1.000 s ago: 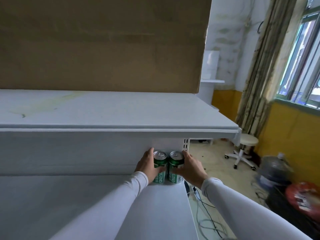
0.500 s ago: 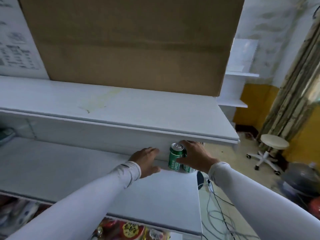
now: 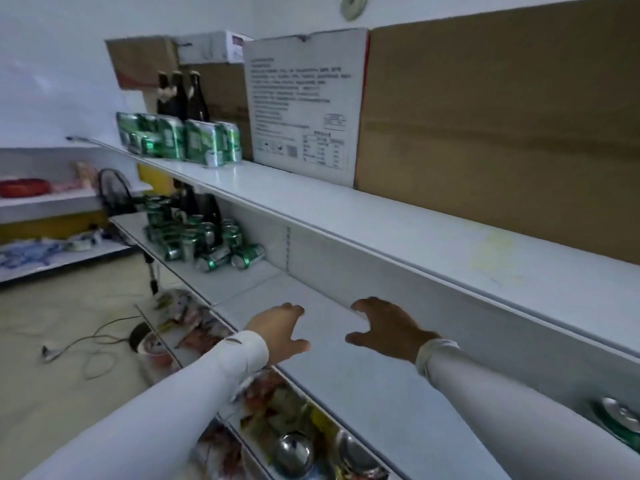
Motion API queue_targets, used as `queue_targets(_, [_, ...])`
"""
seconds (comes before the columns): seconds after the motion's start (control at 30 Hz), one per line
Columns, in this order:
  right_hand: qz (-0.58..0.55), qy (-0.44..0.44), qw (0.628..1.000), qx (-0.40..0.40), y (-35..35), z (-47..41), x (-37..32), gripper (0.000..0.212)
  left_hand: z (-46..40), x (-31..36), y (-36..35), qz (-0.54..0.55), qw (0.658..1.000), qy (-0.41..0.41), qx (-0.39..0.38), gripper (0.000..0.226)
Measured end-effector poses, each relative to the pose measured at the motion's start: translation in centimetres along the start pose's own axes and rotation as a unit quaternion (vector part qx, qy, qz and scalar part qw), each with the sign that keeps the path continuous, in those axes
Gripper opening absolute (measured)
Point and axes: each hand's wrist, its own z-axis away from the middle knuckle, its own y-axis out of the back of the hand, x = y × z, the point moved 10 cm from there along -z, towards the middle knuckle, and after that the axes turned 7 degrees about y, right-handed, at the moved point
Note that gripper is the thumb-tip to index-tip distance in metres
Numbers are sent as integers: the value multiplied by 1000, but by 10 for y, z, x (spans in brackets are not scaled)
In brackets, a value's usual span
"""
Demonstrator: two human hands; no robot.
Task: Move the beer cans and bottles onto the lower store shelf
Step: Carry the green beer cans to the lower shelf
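Both arms reached forward in white sleeves over the lower store shelf (image 3: 363, 393), a bare white board under the upper shelf (image 3: 398, 220). The left hand (image 3: 278, 332) hovered palm down above the lower shelf's front part, fingers loosely spread and thumb out to the side, its grip apart and holding nothing. The right hand (image 3: 386, 329) hung just beside it, nearer the shelf's back wall, fingers curved downward and apart, also empty. One green beer can (image 3: 620, 424) stood on the lower shelf at its right end, well apart from both hands. At the shelf's far left end lay a heap of green cans (image 3: 194, 237) with dark bottles (image 3: 211, 213) behind them. More packed cans (image 3: 180, 140) and bottles (image 3: 180, 95) stood on the upper shelf directly above that heap.
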Motion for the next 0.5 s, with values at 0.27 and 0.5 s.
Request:
queue_targets(0.27, [5,147,989,-6,-44,-215,-229,75,7,-286,73,12,990,143,16,47])
queue_targets(0.5, [-6,241,970,-6,-67,-350,-380,70,18,-463,127,50,967,238,75,66])
